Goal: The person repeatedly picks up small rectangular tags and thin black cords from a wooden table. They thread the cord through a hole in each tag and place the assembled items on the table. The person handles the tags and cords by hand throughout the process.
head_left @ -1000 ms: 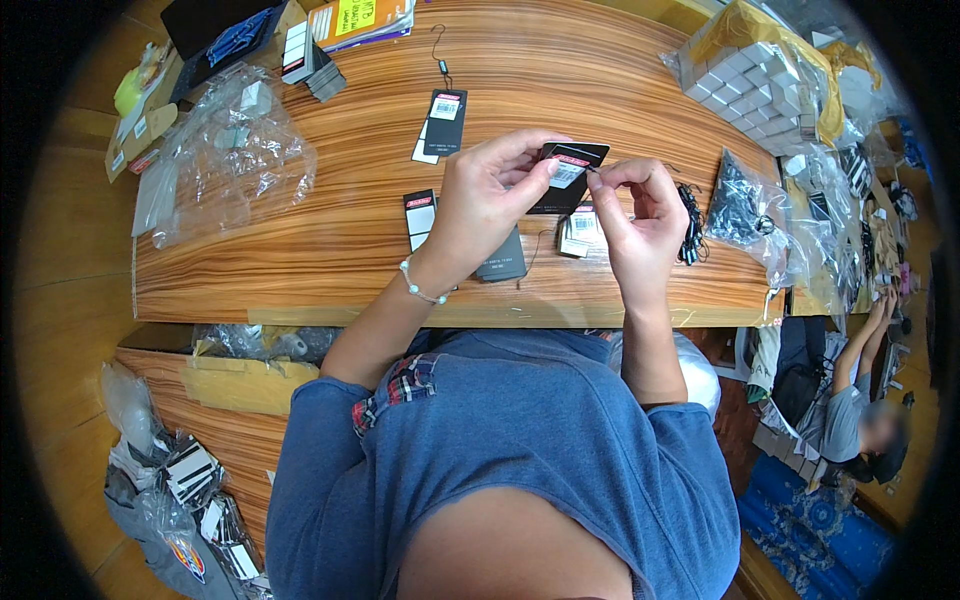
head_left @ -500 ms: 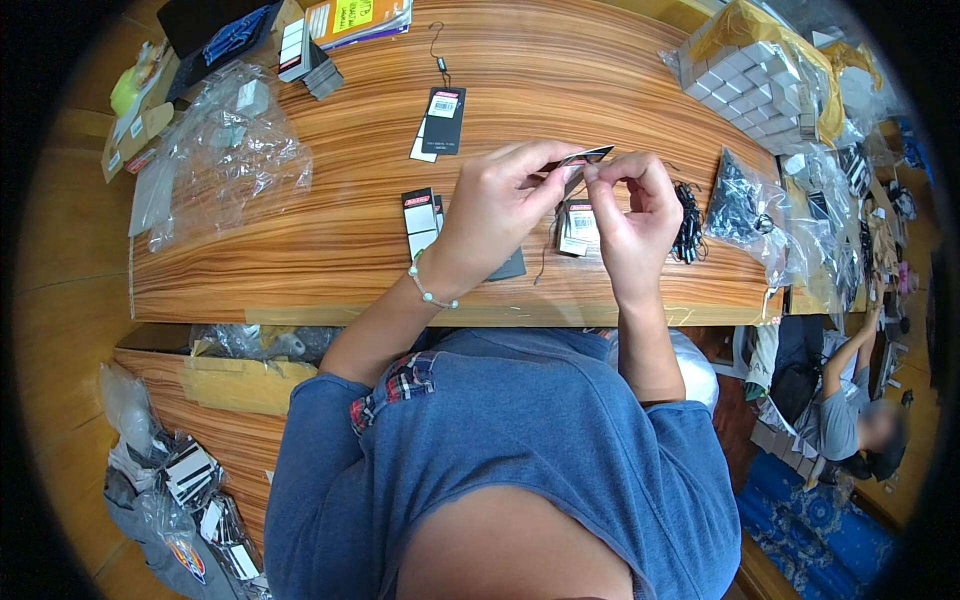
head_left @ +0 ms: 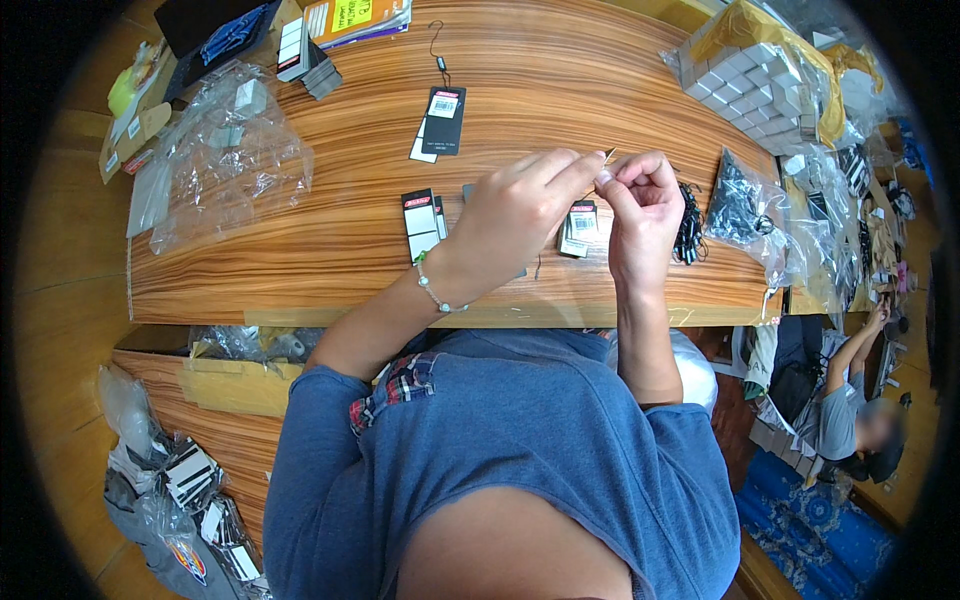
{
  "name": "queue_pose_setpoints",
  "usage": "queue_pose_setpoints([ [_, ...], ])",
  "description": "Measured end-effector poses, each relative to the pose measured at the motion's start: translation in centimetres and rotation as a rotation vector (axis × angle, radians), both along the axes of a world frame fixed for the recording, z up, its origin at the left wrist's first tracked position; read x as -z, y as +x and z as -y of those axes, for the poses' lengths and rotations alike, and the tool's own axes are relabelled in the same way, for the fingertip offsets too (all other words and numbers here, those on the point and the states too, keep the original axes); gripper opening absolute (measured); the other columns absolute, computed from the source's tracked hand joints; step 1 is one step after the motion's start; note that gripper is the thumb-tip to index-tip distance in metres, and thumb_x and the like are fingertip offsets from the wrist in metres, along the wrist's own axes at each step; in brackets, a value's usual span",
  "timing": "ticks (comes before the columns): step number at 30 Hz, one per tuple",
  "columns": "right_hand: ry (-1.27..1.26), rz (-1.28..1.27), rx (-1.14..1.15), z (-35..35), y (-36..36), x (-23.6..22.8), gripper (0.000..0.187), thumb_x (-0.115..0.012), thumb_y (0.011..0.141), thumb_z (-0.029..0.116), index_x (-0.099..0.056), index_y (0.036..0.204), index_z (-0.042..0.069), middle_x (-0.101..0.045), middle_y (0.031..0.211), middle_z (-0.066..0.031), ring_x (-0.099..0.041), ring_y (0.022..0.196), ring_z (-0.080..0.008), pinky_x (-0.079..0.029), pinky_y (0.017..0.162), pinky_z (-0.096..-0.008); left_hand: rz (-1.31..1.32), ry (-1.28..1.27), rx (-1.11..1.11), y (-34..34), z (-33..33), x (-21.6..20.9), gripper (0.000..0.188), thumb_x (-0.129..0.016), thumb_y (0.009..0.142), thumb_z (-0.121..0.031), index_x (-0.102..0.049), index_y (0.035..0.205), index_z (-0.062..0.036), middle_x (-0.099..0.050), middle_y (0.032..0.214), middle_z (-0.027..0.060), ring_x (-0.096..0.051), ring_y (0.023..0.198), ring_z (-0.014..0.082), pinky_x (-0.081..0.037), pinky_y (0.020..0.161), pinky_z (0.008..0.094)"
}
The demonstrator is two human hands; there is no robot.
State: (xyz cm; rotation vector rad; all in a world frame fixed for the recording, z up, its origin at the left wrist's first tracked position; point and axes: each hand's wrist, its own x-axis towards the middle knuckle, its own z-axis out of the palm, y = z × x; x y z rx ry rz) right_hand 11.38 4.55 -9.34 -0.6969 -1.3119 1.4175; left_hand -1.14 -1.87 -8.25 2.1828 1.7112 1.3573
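Observation:
My left hand (head_left: pixel 525 205) is closed on a hang tag (head_left: pixel 608 156); only its dark corner shows past the fingertips. Right beside it, my right hand (head_left: pixel 642 198) pinches at the tag's edge, with what seems a thin string between thumb and finger. Under the hands, a small stack of hang tags (head_left: pixel 578 228) with white labels lies on the table. To the left are black-and-white tags (head_left: pixel 420 225), partly covered by my left wrist. Farther off lies a black tag (head_left: pixel 443 120) with a looped string (head_left: pixel 437 50). A bundle of black strings (head_left: pixel 689 225) sits right of my right hand.
The wood-grain table (head_left: pixel 350 170) carries a clear plastic bag (head_left: pixel 235 150) and a tag stack (head_left: pixel 308 65) at left. At right are a bag of black strings (head_left: pixel 740 195) and a bag of small white boxes (head_left: pixel 745 75). Another person (head_left: pixel 850 420) sits far right.
My left hand has turned and shifted slightly right, covering most of the tag that showed between the hands. My right hand stays close by, its fingers still pinched.

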Motion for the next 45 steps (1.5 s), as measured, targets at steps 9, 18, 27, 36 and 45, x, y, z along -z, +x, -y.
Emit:
queue_pose_setpoints([
  [9, 0.413, 0.289, 0.186, 0.4, -0.5, 0.8, 0.011, -0.057, 0.072, -0.009, -0.05, 0.07, 0.0, -0.051, 0.065, -0.0013, -0.047, 0.06, -0.0079, -0.04, 0.056, -0.0206, 0.002, 0.014, -0.013, 0.3, -0.8, 1.1, 0.037, -0.054, 0.072, 0.005, -0.051, 0.108, -0.0017, -0.056, 0.093, 0.0125, -0.055, 0.089, 0.0281, -0.046, 0.075, 0.0365],
  [18, 0.058, 0.082, 0.076, 0.5, -0.6, 2.0, 0.013, -0.058, 0.074, -0.008, -0.051, 0.075, 0.003, -0.054, 0.069, -0.0008, -0.05, 0.061, -0.0067, -0.041, 0.057, -0.0192, -0.101, -0.04, -0.004, 0.3, -0.8, 1.4, 0.035, -0.055, 0.07, 0.003, -0.052, 0.104, -0.0008, -0.055, 0.091, 0.0124, -0.054, 0.088, 0.0279, -0.046, 0.074, 0.036],
  [27, -0.146, -0.017, -0.08, -0.8, 0.2, 1.5, 0.029, -0.064, 0.074, -0.006, -0.049, 0.098, -0.001, -0.062, 0.074, -0.0082, -0.059, 0.066, -0.0109, -0.048, 0.062, -0.0199, 0.017, 0.081, 0.052, -0.8, -1.0, 1.1, 0.027, -0.059, 0.07, 0.002, -0.06, 0.097, -0.0028, -0.059, 0.091, 0.0095, -0.057, 0.085, 0.0253, -0.048, 0.073, 0.0333],
  [36, 0.031, 0.176, -0.066, -1.0, 1.9, 0.3, 0.023, -0.062, 0.075, -0.006, -0.061, 0.098, -0.004, -0.064, 0.084, -0.0071, -0.06, 0.074, -0.0091, -0.047, 0.067, -0.0184, -0.025, 0.218, 0.125, -1.1, -1.0, 1.0, 0.025, -0.062, 0.066, 0.001, -0.063, 0.09, -0.0026, -0.061, 0.09, 0.008, -0.059, 0.086, 0.0239, -0.049, 0.071, 0.0314],
  [45, -0.229, 0.014, -0.243, -1.4, 2.2, 0.0, 0.017, -0.059, 0.081, 0.002, -0.058, 0.097, -0.004, -0.064, 0.083, -0.0091, -0.061, 0.076, -0.0108, -0.049, 0.07, -0.0201, -0.261, 0.316, 0.162, -2.0, -1.6, 0.3, 0.019, -0.058, 0.069, -0.011, -0.064, 0.086, -0.0045, -0.06, 0.087, 0.0055, -0.058, 0.085, 0.0208, -0.048, 0.075, 0.0347],
])
